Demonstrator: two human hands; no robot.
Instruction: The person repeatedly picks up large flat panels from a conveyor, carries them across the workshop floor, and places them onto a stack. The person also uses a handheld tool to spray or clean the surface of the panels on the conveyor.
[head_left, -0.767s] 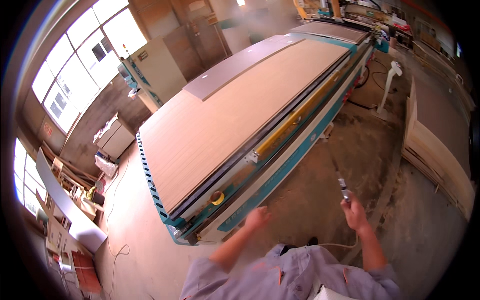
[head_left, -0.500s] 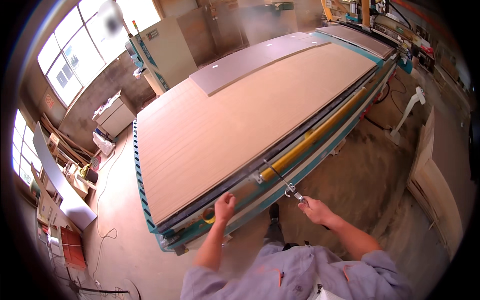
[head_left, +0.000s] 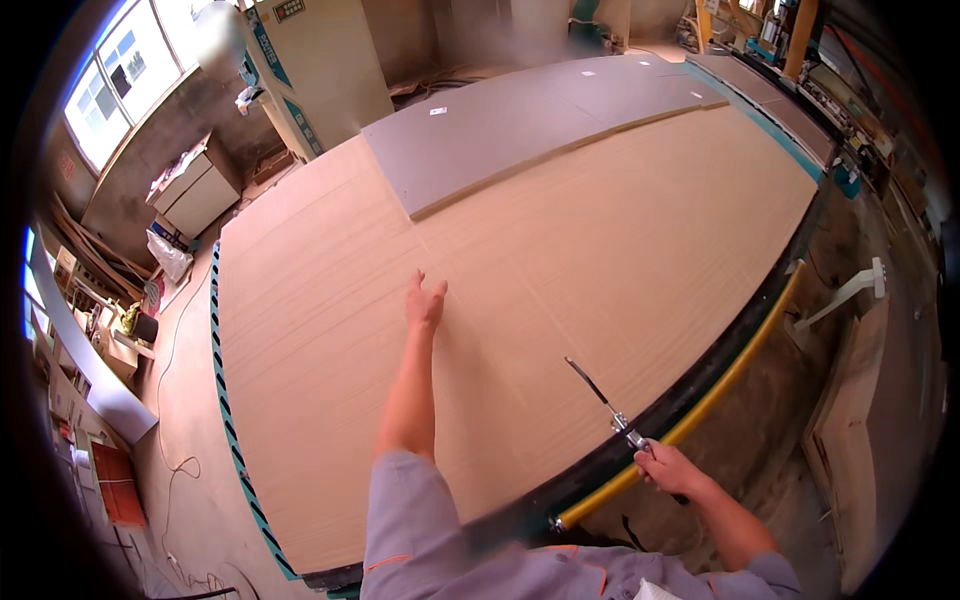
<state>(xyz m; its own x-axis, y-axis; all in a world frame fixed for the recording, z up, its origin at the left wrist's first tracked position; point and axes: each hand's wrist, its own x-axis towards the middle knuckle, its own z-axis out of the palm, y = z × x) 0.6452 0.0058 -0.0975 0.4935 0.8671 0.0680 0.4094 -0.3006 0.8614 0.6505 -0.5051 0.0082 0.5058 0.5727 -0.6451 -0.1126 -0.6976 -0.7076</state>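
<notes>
My right hand (head_left: 668, 470) is wrapped round the handle of an air blow gun (head_left: 628, 430), a metal tool whose long thin nozzle points away from me over the board's near edge. My left hand (head_left: 427, 303) reaches out over the middle of a large tan board (head_left: 560, 270) with its fingers apart and nothing in them. I cannot tell whether it touches the board. Beyond that hand lies a grey panel (head_left: 500, 130) with small white labels, its near corner a short way from my fingers.
The board rests on a machine bed with a teal slotted edge (head_left: 225, 400) on the left. A yellow bar (head_left: 700, 410) runs along its near right side. A control cabinet (head_left: 320, 70) stands behind, and panels (head_left: 850, 430) lean at the right. A cable (head_left: 175, 400) trails over the left floor.
I have leaned in over the board. My left hand has gone from the bed's near edge to above the board's middle and its fingers have opened. The blow gun has moved forward and right.
</notes>
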